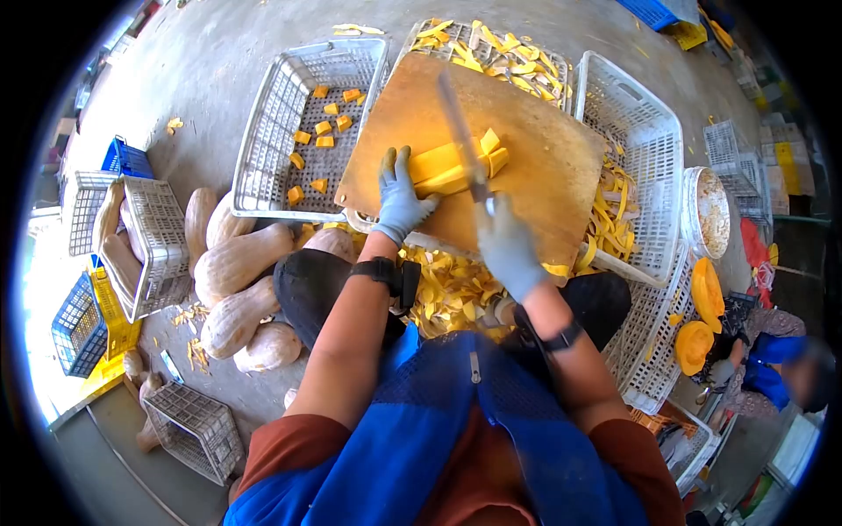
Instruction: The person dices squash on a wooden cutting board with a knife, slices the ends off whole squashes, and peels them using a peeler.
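On the wooden board (pixel 377 131) lies a block of peeled orange pumpkin (pixel 436 164), cut into long pieces. My left hand (pixel 400 200), in a grey glove, rests at the block's left end with its fingers spread. My right hand (pixel 509 241), also gloved, is wrapped round the handle of a knife (pixel 463 131). The blade, blurred by motion, crosses the right part of the block and points away from me. One small piece (pixel 490 141) stands tilted at the block's right end.
A white crate (pixel 248 167) with orange cubes stands left of the board, another crate (pixel 671 145) right. Peelings (pixel 443 289) lie below the board. Whole pumpkins (pixel 237 263) are on the floor at left. At far right sits another person (pixel 767 368) near pumpkin halves (pixel 694 347).
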Tool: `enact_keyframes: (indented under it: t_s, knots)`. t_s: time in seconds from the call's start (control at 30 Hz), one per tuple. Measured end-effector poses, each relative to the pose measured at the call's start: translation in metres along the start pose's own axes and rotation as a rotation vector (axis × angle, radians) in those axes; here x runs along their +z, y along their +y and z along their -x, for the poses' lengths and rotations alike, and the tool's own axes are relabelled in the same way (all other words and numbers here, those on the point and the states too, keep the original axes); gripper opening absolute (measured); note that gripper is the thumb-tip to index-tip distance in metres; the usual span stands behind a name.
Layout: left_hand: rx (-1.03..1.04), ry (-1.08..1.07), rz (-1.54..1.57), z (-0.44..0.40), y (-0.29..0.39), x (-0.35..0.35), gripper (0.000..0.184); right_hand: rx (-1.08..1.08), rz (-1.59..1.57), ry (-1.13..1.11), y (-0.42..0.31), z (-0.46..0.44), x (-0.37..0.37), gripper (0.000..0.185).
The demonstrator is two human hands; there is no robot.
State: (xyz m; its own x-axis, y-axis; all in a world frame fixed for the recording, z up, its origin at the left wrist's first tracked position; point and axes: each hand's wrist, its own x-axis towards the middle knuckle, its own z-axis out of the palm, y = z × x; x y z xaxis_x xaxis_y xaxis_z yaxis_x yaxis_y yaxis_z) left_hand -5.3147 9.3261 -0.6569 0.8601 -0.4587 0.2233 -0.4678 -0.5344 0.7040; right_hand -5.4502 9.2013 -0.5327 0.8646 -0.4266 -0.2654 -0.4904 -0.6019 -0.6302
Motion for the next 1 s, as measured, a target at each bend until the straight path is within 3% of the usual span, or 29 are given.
enact_keyframes:
  t_s: [0.1, 0.3, 0.43, 0.47, 0.6, 0.73, 0.83, 0.93, 1.0]
  knots:
    - [0.012, -0.057, -0.040, -0.001, 0.001, -0.009, 0.094, -0.054, 0.038, -0.007, 0.036, -0.022, 0.035, 0.032]
    - [0.016, -0.009, 0.046, 0.016, -0.011, -0.019, 0.084, -0.049, -0.109, 0.063, -0.030, 0.016, -0.003, 0.032]
    - [0.034, 0.050, 0.018, 0.018, -0.013, -0.016, 0.079, -0.203, 0.099, 0.020, 0.018, -0.018, 0.050, 0.033]
    - [0.021, 0.026, 0.024, 0.019, -0.014, -0.019, 0.081, -0.136, 0.031, -0.063, 0.007, -0.016, 0.037, 0.034]
    - [-0.037, 0.054, 0.120, 0.032, -0.009, -0.025, 0.083, -0.158, -0.067, 0.063, -0.038, 0.017, 0.006, 0.033]
    - [-0.053, 0.119, 0.105, 0.045, -0.006, -0.013, 0.084, -0.103, 0.135, -0.140, -0.005, -0.008, 0.061, 0.034]
    - [-0.061, 0.106, 0.076, 0.044, -0.005, -0.009, 0.083, -0.134, -0.035, -0.085, -0.010, 0.003, 0.049, 0.032]
    - [-0.063, 0.131, 0.041, 0.041, 0.023, -0.013, 0.087, -0.141, -0.223, 0.172, -0.009, 0.032, 0.014, 0.030]
    - [-0.111, 0.017, -0.222, 0.038, 0.052, -0.016, 0.094, -0.008, -0.204, 0.312, 0.017, 0.024, 0.004, 0.029]
